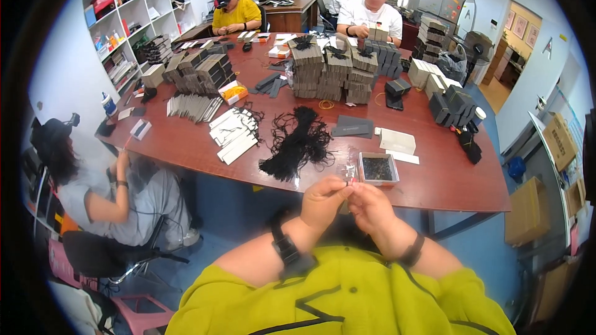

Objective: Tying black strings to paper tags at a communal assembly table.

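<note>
Hands: left hand and right hand meet fingertip to fingertip, pinched shut on a tiny pale piece with a red speck, too small to identify, held just off the table's near edge.
Edge room: bare wood lies between the hands and the tangled bundle of black cords.
Surface: long reddish-brown wooden table, crowded with stacked grey-brown cards; other people sit around it.
Container: small square clear-walled tray just beyond the hands, holding dark small bits.

Bright even room light, soft shadows; fisheye bending, dark rim.
</note>
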A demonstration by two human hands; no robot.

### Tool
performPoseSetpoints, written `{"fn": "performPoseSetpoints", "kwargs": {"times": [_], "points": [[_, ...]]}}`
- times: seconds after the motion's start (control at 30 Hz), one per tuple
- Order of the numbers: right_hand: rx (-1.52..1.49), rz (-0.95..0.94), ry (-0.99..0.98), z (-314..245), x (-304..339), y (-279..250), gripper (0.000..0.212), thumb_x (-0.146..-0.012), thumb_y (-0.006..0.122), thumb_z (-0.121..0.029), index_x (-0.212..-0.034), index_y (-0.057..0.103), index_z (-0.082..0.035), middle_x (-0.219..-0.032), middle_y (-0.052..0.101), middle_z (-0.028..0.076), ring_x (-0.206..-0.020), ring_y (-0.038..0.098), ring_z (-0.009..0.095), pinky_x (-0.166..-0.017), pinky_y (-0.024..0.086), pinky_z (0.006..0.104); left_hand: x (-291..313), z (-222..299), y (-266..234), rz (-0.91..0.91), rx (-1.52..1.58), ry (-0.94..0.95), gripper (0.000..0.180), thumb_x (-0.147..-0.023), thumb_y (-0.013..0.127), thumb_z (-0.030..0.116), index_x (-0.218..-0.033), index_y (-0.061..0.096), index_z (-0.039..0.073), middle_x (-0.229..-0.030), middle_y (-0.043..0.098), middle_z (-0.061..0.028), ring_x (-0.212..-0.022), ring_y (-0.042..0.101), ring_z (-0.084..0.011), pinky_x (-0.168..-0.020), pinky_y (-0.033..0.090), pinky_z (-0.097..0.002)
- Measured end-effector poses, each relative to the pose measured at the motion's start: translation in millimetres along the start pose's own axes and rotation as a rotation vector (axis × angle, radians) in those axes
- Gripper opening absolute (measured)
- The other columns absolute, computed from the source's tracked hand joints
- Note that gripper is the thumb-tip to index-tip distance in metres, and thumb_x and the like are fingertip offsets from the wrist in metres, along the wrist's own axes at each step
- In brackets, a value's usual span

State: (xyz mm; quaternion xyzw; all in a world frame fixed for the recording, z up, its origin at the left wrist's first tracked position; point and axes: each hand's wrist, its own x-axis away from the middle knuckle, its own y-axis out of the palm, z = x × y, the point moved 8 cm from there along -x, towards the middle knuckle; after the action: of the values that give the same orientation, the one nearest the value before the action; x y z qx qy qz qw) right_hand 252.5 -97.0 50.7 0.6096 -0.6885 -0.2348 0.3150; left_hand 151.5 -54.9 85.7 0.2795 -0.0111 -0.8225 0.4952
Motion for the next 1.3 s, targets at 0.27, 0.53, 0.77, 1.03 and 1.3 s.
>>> {"fn": "performPoseSetpoints", "kwargs": {"times": [0.27, 0.53, 0.77, 1.03, 1.3], "points": [[0.232, -0.033, -0.041, -27.3, 7.6, 4.6, 0.005, -0.084, 0.061, -0.008, -0.084, 0.063, -0.003, -0.074, 0.056, 0.000, -0.060, 0.046, 0.005, -0.051, 0.035, 0.0179, 4.3, -6.4, 5.5, -0.028, 0.227, -0.316, 0.007, -0.081, 0.061, -0.004, -0.087, 0.062, -0.001, -0.083, 0.060, -0.0058, -0.076, 0.058, -0.0124, -0.070, 0.048, -0.0242], [0.891, -0.262, -0.236, -69.0, 33.9, 42.2, 0.004, -0.076, 0.069, -0.001, -0.078, 0.066, 0.001, -0.076, 0.059, 0.003, -0.072, 0.056, 0.010, -0.066, 0.044, 0.0231, 1.6, 10.3, 19.5, -0.314, 0.231, -0.267, 0.013, -0.078, 0.065, -0.003, -0.090, 0.065, 0.000, -0.085, 0.063, -0.0074, -0.078, 0.060, -0.0157, -0.073, 0.048, -0.0250], [0.960, -0.400, -0.099, -72.4, 43.6, 55.0, 0.007, -0.073, 0.071, -0.002, -0.077, 0.067, 0.001, -0.075, 0.061, 0.003, -0.070, 0.056, 0.010, -0.064, 0.043, 0.0231, -0.9, 54.2, 31.6, -0.532, -0.003, 0.102, 0.015, -0.071, 0.070, -0.005, -0.084, 0.066, 0.002, -0.084, 0.063, -0.0096, -0.076, 0.061, -0.0192, -0.069, 0.048, -0.0259], [1.078, -0.240, -0.215, -77.4, 41.9, 49.9, 0.008, -0.074, 0.071, -0.006, -0.079, 0.068, 0.000, -0.075, 0.062, 0.005, -0.067, 0.057, 0.011, -0.059, 0.043, 0.0232, -6.2, 60.6, 33.4, -0.556, -0.397, 0.135, 0.011, -0.074, 0.066, -0.002, -0.083, 0.061, 0.001, -0.080, 0.061, -0.0088, -0.072, 0.058, -0.0199, -0.064, 0.045, -0.0264], [1.420, 0.005, -0.721, -81.5, 50.6, 58.1, 0.007, -0.076, 0.066, -0.004, -0.082, 0.064, 0.000, -0.066, 0.052, 0.001, -0.061, 0.050, 0.007, -0.054, 0.040, 0.0235, 14.9, -17.4, 30.7, -0.234, 0.549, -0.667, 0.011, -0.087, 0.055, 0.005, -0.098, 0.054, 0.003, -0.087, 0.055, -0.0011, -0.074, 0.051, -0.0098, -0.068, 0.041, -0.0198]]}}
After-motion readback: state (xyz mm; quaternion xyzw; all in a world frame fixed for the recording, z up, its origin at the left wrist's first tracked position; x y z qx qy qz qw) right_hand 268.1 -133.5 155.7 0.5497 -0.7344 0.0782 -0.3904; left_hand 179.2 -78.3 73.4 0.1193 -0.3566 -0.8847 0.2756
